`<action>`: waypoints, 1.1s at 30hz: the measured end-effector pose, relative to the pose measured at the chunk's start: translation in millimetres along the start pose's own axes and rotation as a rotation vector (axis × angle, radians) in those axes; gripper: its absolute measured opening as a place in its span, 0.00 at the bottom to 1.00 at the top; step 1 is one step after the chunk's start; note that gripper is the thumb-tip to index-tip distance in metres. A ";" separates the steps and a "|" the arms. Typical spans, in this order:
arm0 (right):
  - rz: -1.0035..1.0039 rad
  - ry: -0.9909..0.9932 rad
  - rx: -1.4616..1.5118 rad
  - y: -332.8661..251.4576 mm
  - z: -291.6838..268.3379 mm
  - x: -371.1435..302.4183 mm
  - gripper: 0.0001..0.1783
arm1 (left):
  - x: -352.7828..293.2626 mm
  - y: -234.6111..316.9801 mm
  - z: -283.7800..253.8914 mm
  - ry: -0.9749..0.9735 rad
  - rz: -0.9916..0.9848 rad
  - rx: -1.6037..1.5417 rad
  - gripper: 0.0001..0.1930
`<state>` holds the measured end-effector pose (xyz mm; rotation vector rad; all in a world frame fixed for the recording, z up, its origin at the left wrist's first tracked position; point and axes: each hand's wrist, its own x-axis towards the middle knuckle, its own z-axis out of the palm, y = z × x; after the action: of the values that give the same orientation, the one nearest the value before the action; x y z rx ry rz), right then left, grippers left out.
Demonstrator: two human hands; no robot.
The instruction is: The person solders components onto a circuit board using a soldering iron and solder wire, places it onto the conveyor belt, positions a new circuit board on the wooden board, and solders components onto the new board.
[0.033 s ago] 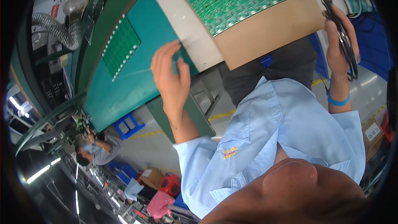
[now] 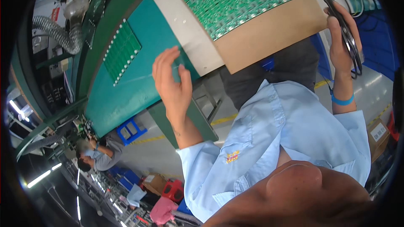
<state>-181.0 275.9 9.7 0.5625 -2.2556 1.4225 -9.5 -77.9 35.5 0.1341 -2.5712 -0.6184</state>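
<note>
Right hand [image 2: 341, 56] grips a dark, glossy, layered coil [image 2: 348, 40] at the far right, thumb on the near face, fingers wrapped behind; exact kind can't be told. It's held on edge just off the worktop [image 2: 139, 82], probably so the thin loops don't splay. Left hand [image 2: 171, 82] is empty, fingers half bent, thumb well apart, hovering over the near edge of the smooth teal surface. Big rectangular green circuit panel [image 2: 242, 6], dense with fine shiny detail, lies flat on a matte brown sheet [image 2: 271, 40], likely as padding; the sheet sits on a pale board [image 2: 176, 21] and overhangs the near edge. Smaller green panel [image 2: 123, 54], rows of white dots along two sides, lies apart at left. Blue wristband [image 2: 343, 101] on the right wrist, presumably antistatic.
</note>
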 end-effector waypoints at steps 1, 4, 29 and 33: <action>-0.016 0.011 0.009 8.7 -1.1 6.2 0.19 | -4.3 4.7 -1.7 -0.038 -0.052 0.009 0.18; 0.077 0.113 0.180 38.8 3.4 24.8 0.18 | -10.0 18.6 12.1 0.003 -0.076 -0.064 0.19; 0.529 -0.118 1.607 82.6 47.1 89.5 0.27 | 3.7 26.0 90.0 0.180 -0.042 -0.112 0.29; 0.508 -0.252 1.661 66.6 42.2 70.0 0.27 | 6.0 26.6 92.2 0.187 -0.065 -0.096 0.32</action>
<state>-280.6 255.8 -18.5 0.5704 -0.7839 3.4478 -58.7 -18.2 -21.6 0.2329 -2.3609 -0.7177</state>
